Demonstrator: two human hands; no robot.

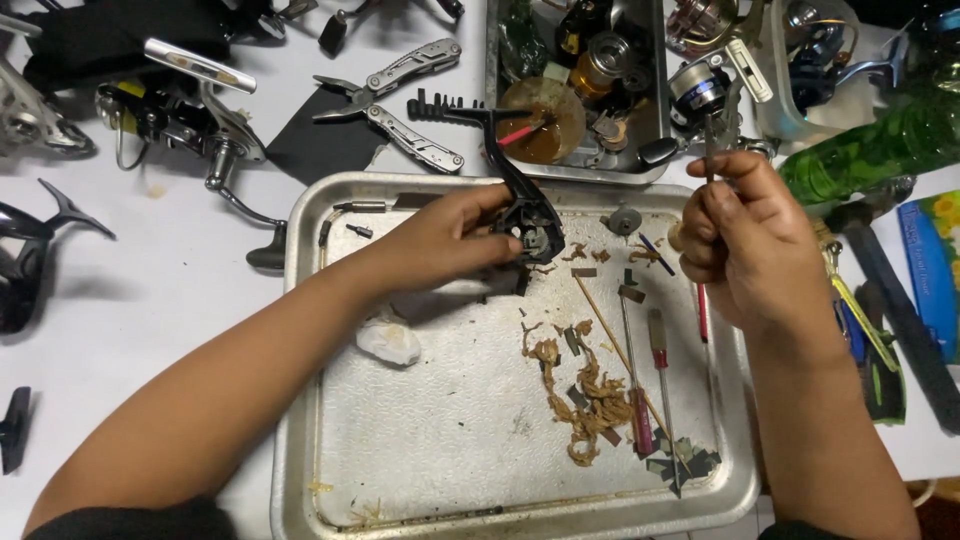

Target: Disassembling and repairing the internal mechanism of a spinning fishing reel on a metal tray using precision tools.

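here the left hand (455, 240) grips a black reel body (527, 222) above the tray (300, 400) at upper centre; the right hand (745, 235) pinches a thin tool (709, 140) upright at upper right

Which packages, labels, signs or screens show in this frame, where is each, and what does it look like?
Blue package: right edge of the table, past the right hand; flat, rectangular, blue with yellow flowers and pale print.
Green plastic bottle: upper right, lying on its side above the blue package; translucent green, no label readable.
Yellow label: on a dark fishing reel, upper left; small strip.
No signs or screens.
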